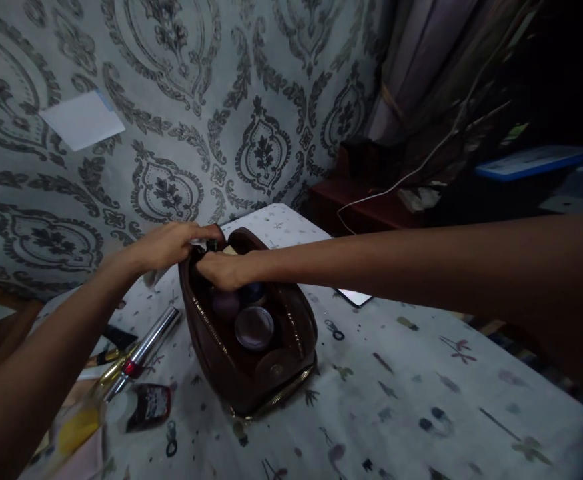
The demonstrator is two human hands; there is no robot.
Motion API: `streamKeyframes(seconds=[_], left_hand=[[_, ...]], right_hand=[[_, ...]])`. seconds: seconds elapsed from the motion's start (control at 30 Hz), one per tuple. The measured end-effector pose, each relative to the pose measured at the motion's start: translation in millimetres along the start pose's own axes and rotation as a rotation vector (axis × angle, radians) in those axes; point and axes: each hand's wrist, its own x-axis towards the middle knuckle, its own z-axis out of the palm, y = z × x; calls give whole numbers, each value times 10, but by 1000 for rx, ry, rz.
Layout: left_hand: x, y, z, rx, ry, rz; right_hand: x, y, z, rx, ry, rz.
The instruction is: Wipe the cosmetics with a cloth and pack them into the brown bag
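Note:
A dark brown zippered bag (pixel 204 347) stands unzipped on the table. My left hand (pixel 169 245) is closed on its far left edge. My right hand (pixel 224 270) reaches into the far end of the bag; its fingers are hidden inside, so what they touch cannot be seen. Within the bag lie a round, clear-lidded container (pixel 254 327) and a purple rounded item (pixel 226 304). Left of the bag, a silver tube with a red band (pixel 132 368) lies by a gold tube (pixel 111 373) and a dark bottle with a white cap (pixel 149 407).
A yellow item (pixel 79 430) and a pink item (pixel 84 460) lie at the lower left. Behind the right forearm, a phone-like lit screen (pixel 355 297) rests on the patterned tablecloth (pixel 396 400). A white cable (pixel 411 175) hangs over a dark red surface (pixel 331 193). Patterned wall (pixel 171 133) stands behind.

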Motion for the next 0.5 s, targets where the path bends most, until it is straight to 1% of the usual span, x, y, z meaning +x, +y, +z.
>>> streamKeyframes(seconds=[0.13,0.2,0.27,0.37,0.43,0.5], left_hand=[[-5,3,3,-77,8,24],[-7,2,10,-95,10,35],[-8,-6,19,-100,17,23],[-6,-32,36,-122,36,12],[-5,-57,47,-158,44,26],[-5,-83,58,-198,44,49]], right_hand=[[-26,20,10,-66,-33,-14],[-47,46,24,-140,7,-36],[-57,70,52,-215,77,-54],[-67,74,92,-284,159,-34],[-89,49,93,-300,175,7],[-127,14,58,-268,167,45]])
